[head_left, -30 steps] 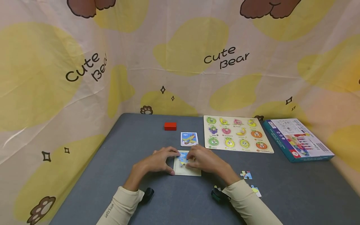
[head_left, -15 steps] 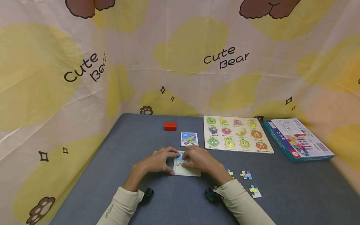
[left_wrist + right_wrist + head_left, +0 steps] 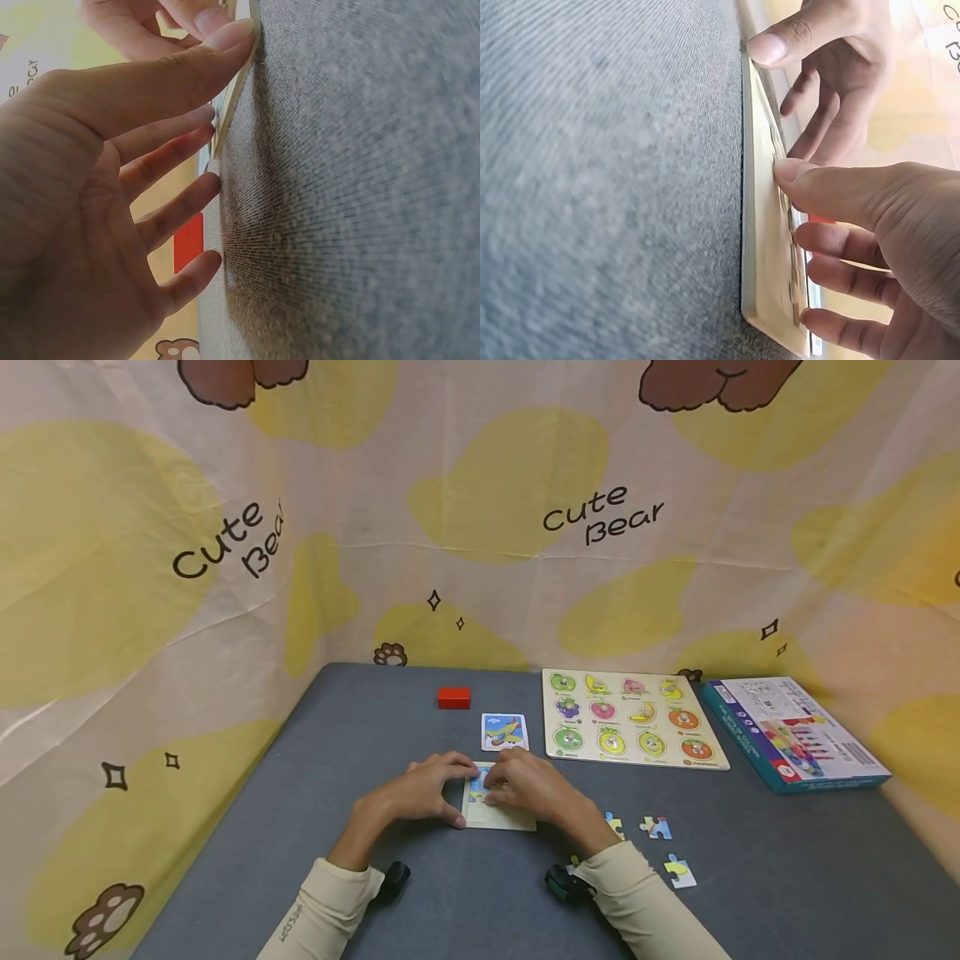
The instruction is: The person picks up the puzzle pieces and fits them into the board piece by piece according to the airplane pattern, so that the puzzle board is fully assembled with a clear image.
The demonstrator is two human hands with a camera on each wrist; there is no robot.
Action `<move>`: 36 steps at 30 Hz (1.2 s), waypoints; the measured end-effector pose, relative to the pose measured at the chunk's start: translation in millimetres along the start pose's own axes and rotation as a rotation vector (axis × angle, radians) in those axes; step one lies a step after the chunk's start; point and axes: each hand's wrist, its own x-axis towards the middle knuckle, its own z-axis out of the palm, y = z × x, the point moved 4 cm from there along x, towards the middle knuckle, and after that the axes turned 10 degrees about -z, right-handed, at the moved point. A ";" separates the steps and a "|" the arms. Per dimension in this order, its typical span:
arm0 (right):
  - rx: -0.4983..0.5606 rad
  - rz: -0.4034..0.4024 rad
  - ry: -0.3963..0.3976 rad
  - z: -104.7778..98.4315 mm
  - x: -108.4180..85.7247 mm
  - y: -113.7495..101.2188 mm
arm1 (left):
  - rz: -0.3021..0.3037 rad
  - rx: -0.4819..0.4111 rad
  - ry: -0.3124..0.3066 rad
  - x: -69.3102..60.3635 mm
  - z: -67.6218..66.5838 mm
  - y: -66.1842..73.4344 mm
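The left hand [image 3: 423, 789] grips a small pale puzzle tray [image 3: 498, 818] by its left side, thumb at the near corner and fingers near the far one. In the left wrist view the left hand [image 3: 97, 172] has its thumb against the tray's rim. Blue puzzle pieces [image 3: 477, 787] lie in the tray's left part. Over them the right hand [image 3: 536, 785] bends down, thumb and fingers on a piece that is mostly hidden. The right wrist view shows the right hand [image 3: 900, 240] with its thumb at the pieces' near edge and fingertips along them.
Behind the tray lies an airplane picture card [image 3: 504, 732], with a red block [image 3: 453, 697] farther back. A fruit board [image 3: 637, 718] and a boxed set [image 3: 798, 735] are at the back right. Several loose pieces [image 3: 656, 827] lie right of the tray, one partly behind the right sleeve.
The right hand has shifted slightly left over the tray, and its forearm now uncovers more loose pieces. The left hand has stayed in place on the tray.
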 end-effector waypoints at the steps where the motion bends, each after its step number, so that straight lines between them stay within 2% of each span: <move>1: 0.001 0.000 0.000 0.2 0.3 -0.3 | 0.002 0.001 0.001 -0.1 -0.1 0.1; 15: 0.024 0.040 0.030 0.7 2.2 -1.1 | 0.005 -0.036 0.006 -0.6 -0.6 2.9; 26: 0.037 0.047 0.030 0.4 2.3 -0.9 | 0.006 -0.007 0.026 -2.8 -1.9 5.3; 36: 0.142 0.033 0.022 -11.4 -11.6 3.0 | -0.025 0.024 0.017 -2.2 -2.9 7.9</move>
